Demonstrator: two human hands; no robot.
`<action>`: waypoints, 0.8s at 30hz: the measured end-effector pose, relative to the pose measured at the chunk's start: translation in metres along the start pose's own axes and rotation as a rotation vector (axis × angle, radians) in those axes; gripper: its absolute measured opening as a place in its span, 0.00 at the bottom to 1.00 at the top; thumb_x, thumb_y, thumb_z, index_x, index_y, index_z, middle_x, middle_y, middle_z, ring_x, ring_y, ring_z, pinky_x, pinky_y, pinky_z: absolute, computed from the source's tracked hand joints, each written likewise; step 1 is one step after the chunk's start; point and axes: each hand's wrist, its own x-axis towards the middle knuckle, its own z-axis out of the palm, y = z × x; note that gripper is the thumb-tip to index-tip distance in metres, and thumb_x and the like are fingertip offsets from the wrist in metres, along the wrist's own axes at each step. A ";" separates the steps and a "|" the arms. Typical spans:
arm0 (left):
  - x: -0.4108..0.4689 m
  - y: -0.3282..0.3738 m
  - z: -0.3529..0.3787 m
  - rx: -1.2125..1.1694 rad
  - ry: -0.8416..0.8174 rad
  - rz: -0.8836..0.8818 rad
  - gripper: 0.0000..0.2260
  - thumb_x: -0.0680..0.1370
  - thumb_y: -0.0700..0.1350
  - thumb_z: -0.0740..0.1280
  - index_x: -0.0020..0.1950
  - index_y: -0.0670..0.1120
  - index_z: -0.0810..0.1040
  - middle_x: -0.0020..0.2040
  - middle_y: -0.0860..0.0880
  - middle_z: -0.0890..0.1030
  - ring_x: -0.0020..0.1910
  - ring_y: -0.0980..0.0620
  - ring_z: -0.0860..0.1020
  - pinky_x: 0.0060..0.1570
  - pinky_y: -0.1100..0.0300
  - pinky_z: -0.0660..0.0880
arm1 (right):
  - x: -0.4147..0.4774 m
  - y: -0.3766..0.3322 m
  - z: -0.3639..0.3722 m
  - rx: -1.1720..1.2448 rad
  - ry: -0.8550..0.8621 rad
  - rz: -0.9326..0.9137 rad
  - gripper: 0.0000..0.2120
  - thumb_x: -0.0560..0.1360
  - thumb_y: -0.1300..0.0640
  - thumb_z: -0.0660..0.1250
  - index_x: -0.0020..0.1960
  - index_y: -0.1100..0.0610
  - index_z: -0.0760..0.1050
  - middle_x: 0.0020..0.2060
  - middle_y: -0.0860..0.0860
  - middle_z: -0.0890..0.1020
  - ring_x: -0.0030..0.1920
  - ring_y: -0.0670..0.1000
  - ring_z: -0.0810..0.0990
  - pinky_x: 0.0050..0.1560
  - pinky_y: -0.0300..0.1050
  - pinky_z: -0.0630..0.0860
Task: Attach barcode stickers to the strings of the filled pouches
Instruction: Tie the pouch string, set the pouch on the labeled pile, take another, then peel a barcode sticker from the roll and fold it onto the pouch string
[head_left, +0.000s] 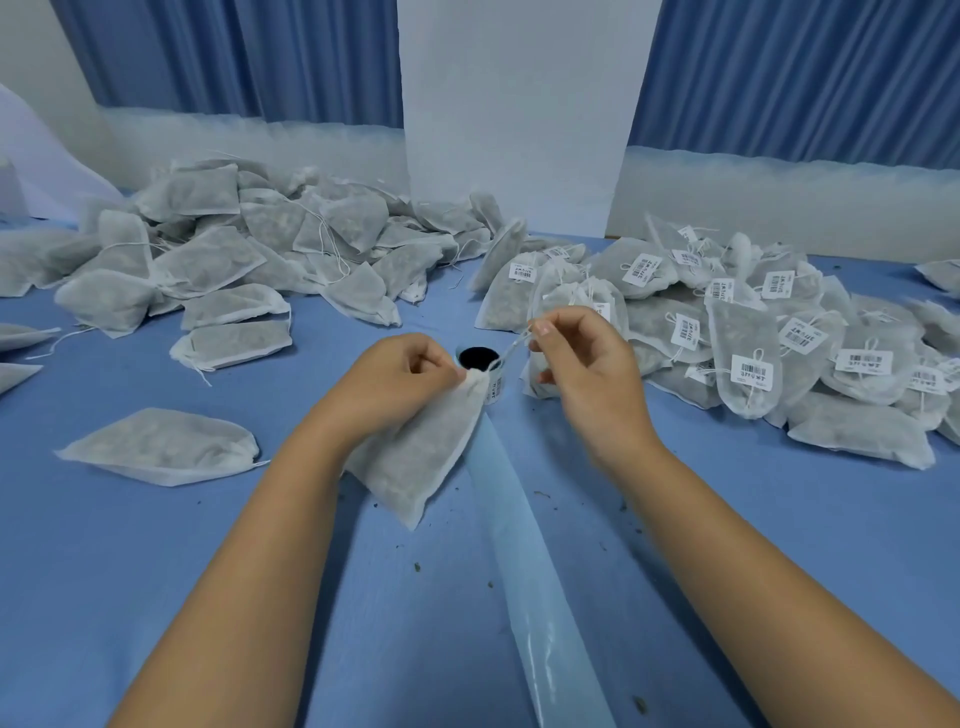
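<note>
1. Gripped the filled pouch (415, 462) at its gathered neck with the left hand (400, 379), fingers curled round the cloth and the body drooping toward the table (156, 597) at middle front: a hold suited to keeping the mouth shut and the cord steady.
2. Pinched the string (511, 347) between thumb and forefinger of the right hand (576, 358), raised and drawn out rightward from the neck, offering a free length for a label.
3. Could not tell whether a barcode sticker already sat in the right fingers; too small and partly hidden.
4. Had the sticker roll (493, 385) standing just behind the pouch's neck, between both hands and within easy reach, with its bare backing strip (524, 545) trailing to the front edge between the forearms.
5. Sorted by side, judging by the heaps: unlabelled pile (234, 249) far left, labelled pile (753, 338) right, close beside the right hand for a short drop-off.
6. Had one loose pouch (161, 447) lying left of the left forearm, well apart.
7. Found open cloth in front on both sides of the strip; crowded only rightward, against the labelled heap.
</note>
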 end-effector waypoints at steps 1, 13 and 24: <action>0.001 0.001 0.001 -0.052 0.045 0.000 0.05 0.77 0.47 0.71 0.43 0.47 0.79 0.32 0.54 0.75 0.27 0.60 0.71 0.27 0.71 0.66 | -0.002 -0.001 0.002 -0.010 -0.019 -0.026 0.05 0.79 0.60 0.67 0.45 0.52 0.78 0.42 0.45 0.80 0.46 0.44 0.78 0.42 0.41 0.78; -0.004 0.022 0.005 -0.570 0.263 0.104 0.03 0.81 0.43 0.67 0.49 0.51 0.78 0.45 0.52 0.79 0.44 0.54 0.76 0.48 0.54 0.74 | -0.020 0.005 0.020 -0.107 -0.333 -0.104 0.05 0.78 0.60 0.68 0.46 0.51 0.79 0.48 0.43 0.81 0.53 0.44 0.77 0.50 0.46 0.73; -0.007 0.019 0.006 -0.368 0.000 -0.059 0.17 0.74 0.53 0.75 0.50 0.40 0.83 0.43 0.47 0.83 0.44 0.51 0.81 0.52 0.52 0.76 | -0.015 0.011 0.016 -0.027 -0.290 -0.074 0.07 0.78 0.63 0.68 0.46 0.52 0.80 0.45 0.46 0.83 0.48 0.46 0.79 0.51 0.40 0.75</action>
